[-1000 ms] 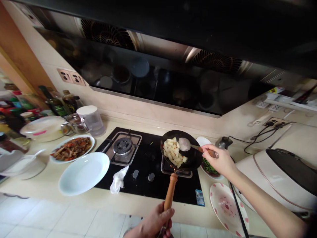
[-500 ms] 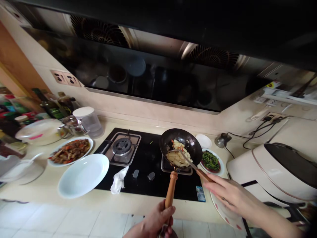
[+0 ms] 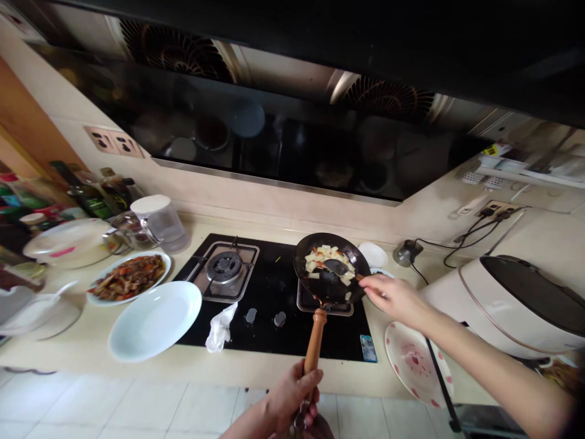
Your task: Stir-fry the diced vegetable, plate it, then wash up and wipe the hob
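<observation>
A dark wok [image 3: 329, 291] sits over the right burner, with pale sliced food and orange bits [image 3: 329, 257] spread in its far half. My left hand [image 3: 296, 390] is wrapped round the wok's wooden handle [image 3: 315, 341]. At the wok's right rim, my right hand [image 3: 386, 294] grips the wooden handle of a spatula. The spatula's dark blade [image 3: 336, 266] rests among the food, and my fingers hide most of its handle.
An oval plate [image 3: 155, 320] and a dish of cooked food [image 3: 130, 277] stand left of the stove, near a white tissue [image 3: 221, 328]. A dotted plate [image 3: 414, 360] and a white cooker [image 3: 512, 305] are at the right. The range hood [image 3: 274, 140] hangs above.
My right hand has moved forward and left towards the wok. The food has shifted to the far side, and the spatula blade now lies farther right. My left hand keeps its grip.
</observation>
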`<state>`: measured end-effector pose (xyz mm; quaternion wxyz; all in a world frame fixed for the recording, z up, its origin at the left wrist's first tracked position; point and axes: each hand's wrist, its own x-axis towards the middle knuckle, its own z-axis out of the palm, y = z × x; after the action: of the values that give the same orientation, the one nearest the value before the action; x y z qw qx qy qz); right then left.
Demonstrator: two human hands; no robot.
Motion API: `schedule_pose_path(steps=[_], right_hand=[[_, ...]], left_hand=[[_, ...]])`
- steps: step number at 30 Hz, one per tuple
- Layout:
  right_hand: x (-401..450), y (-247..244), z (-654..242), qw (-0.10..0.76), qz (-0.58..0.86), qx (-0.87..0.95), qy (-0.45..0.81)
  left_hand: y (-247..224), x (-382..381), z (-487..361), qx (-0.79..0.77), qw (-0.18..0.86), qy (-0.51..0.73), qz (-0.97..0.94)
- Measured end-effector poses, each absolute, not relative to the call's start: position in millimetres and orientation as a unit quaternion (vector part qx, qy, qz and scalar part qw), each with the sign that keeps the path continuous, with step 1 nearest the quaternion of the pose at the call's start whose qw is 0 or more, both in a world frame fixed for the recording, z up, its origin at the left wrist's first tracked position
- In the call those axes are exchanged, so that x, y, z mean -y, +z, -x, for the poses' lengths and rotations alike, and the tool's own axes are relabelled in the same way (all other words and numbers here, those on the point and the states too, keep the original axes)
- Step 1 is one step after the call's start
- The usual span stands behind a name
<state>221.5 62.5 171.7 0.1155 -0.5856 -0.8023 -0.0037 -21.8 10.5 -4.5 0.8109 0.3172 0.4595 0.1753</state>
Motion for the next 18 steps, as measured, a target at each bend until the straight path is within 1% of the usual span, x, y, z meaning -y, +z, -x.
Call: schedule_pose_path(steps=[3,5,6,8,10,12,14,18], right_hand=[[-81,194,-261,0.211,0.653,0.727,0.012],[-92,195,-276,0.259,0.698,0.667,0.019],[-96,189,-279,0.292,0.717,0.632,0.035],[-105,165,-276,0.390,0.733,0.548,0.103],[-111,135,-265,0.500,0.709,0.460,0.187],[-108,114,-252,0.568,0.668,0.420,0.235],[-97,105,-240,0.573,0.649,0.435,0.249],[-56,108,-229,0.563,0.647,0.443,0.262]], left_hand=[[-5,-11,22,-0.464,0.808,0.172,-0.320],[-6,-11,23,-0.464,0.808,0.173,-0.319],[-6,-11,23,-0.462,0.808,0.178,-0.318],[-8,-11,23,-0.455,0.811,0.190,-0.316],[-8,-11,23,-0.453,0.811,0.196,-0.314],[-6,-11,23,-0.458,0.809,0.191,-0.314],[-3,-11,23,-0.463,0.808,0.180,-0.315],[0,-11,24,-0.461,0.810,0.180,-0.315]])
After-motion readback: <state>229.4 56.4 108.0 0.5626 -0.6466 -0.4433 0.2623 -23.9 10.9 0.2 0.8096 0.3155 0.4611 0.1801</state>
